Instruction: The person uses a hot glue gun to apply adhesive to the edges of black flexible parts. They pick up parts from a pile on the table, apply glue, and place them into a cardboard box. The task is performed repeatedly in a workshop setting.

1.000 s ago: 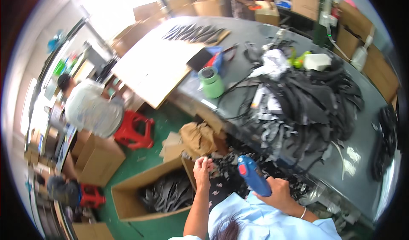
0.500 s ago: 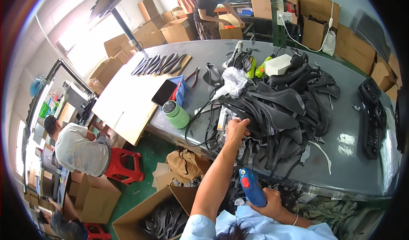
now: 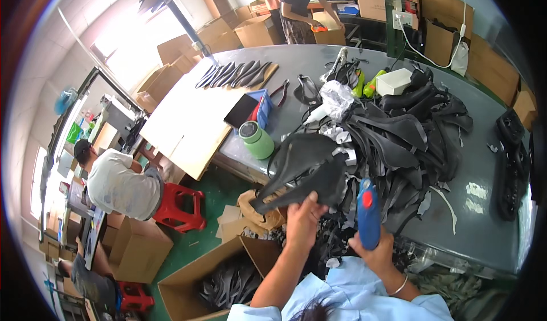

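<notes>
My left hand point(image 3: 302, 224) pinches the lower edge of a thin black saddle-shaped piece point(image 3: 319, 184), lifted at the table's near edge. Its narrow tail points left. Another black shape point(image 3: 302, 147) shows just behind it; whether the two are joined I cannot tell. My right hand point(image 3: 377, 254) is wrapped round a blue handheld power tool point(image 3: 369, 221) with a red button. The tool stands upright, its tip right of the black piece and apart from it. Beyond both hands lies a heap of similar black pieces point(image 3: 393, 135).
Left of the heap stand a green jar point(image 3: 256, 142), a blue bin point(image 3: 263, 111) and pliers point(image 3: 279, 94). An open cardboard box point(image 3: 171, 291) with black strips sits on the floor at lower left. A person point(image 3: 122, 181) sits on a red stool point(image 3: 181, 210); others work at the back.
My left hand has drawn back from the heap toward me, bringing the black piece out. My right hand has raised the blue tool a little. The view has shifted slightly left.
</notes>
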Demonstrator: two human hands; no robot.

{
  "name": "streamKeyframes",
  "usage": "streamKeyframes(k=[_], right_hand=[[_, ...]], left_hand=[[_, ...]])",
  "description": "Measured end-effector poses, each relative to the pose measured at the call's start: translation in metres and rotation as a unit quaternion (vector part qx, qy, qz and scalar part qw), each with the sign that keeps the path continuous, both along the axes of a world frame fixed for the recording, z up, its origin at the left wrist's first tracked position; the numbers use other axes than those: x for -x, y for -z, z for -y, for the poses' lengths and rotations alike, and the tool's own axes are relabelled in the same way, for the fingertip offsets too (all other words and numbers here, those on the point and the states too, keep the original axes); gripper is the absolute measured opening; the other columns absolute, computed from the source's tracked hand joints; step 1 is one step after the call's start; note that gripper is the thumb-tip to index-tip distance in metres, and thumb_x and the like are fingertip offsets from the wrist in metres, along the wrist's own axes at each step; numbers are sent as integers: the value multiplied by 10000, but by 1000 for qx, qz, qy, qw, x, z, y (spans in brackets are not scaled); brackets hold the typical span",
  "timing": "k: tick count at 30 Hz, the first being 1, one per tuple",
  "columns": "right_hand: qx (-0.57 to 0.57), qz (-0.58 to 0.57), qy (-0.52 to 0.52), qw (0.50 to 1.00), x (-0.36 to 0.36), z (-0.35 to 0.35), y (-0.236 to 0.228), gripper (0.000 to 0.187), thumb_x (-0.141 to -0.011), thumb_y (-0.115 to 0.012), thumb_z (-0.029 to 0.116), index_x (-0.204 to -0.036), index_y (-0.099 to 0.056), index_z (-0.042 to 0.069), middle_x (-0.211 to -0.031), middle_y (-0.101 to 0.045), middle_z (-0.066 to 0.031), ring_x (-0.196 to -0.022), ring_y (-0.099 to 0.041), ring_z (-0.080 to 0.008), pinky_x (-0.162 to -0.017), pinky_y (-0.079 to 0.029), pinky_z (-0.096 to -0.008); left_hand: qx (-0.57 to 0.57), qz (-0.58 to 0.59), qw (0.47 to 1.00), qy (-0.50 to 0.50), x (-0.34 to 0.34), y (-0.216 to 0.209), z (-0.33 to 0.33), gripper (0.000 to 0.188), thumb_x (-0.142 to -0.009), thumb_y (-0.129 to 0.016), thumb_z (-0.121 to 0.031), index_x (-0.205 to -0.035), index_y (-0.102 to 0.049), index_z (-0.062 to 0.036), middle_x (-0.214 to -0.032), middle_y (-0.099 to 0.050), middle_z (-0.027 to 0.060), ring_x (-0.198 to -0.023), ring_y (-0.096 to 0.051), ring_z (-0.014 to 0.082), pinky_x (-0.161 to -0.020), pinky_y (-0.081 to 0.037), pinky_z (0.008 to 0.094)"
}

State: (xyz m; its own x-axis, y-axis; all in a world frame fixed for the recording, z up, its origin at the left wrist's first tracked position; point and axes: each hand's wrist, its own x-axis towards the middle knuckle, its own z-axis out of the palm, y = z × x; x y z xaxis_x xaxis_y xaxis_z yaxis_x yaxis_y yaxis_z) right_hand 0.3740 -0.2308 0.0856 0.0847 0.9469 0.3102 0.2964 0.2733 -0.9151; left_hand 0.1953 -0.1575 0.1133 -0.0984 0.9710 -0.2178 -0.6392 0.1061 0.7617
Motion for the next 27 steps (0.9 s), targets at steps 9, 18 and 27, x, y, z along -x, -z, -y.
streamKeyframes(k=[9,18,27], right_hand=[[39,3,-14,999,20,-31,-36,319,-679,-747,122,-907,-553,12,-647,-579,-67,-559,-567,-150,-557,-462,-306],[127,43,-214,968,19,-18,-54,370,-637,-738,130,-948,-594,-10,-640,-576,-69,-574,-522,-103,-567,-454,-278],[231,-22,-164,959,4,-11,-49,400,-579,-759,256,-845,-585,14,-737,-538,4,-672,-470,-79,-617,-400,-239]], left_hand=[[88,-18,960,267,1,26,111,234,-928,-555,-189,-897,-616,34,-813,-657,110,-725,-647,179,-698,-509,273],[-73,-489,865,85,69,-37,96,482,-760,-744,-213,-1166,-583,-11,-1109,-626,92,-1044,-569,185,-903,-433,308],[49,-167,985,8,99,-22,113,98,-824,-680,-75,-854,-652,14,-784,-652,22,-666,-568,41,-600,-455,184]])
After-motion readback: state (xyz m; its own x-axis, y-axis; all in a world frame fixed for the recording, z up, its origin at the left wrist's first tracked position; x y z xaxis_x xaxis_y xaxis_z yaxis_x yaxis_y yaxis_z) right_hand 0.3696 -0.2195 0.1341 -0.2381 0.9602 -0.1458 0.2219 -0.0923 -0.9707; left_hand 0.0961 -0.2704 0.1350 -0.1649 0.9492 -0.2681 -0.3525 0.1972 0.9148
